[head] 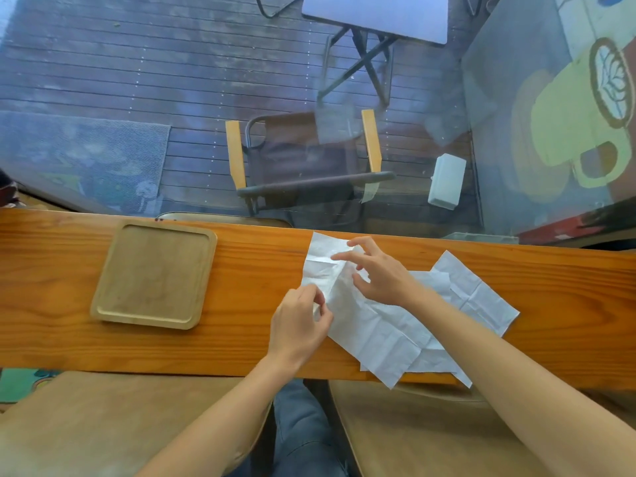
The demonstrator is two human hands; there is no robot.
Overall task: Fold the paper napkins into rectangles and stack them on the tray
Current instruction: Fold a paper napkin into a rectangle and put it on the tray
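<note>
Your left hand (298, 320) pinches the top napkin's (361, 315) near edge on the worktop (241, 270) while your right hand (373, 270), fingers spread, presses it; tugging unevenly could tear it or skew the fold.

folding chair (303, 160) beyond wooden counter (241, 339).

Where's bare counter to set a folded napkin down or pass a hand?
Free: the wood between the tray and the left hand; the strip left of the tray; the tray's floor. Crowded: right of centre, where both hands, right hand, work overlapping napkins.
</note>
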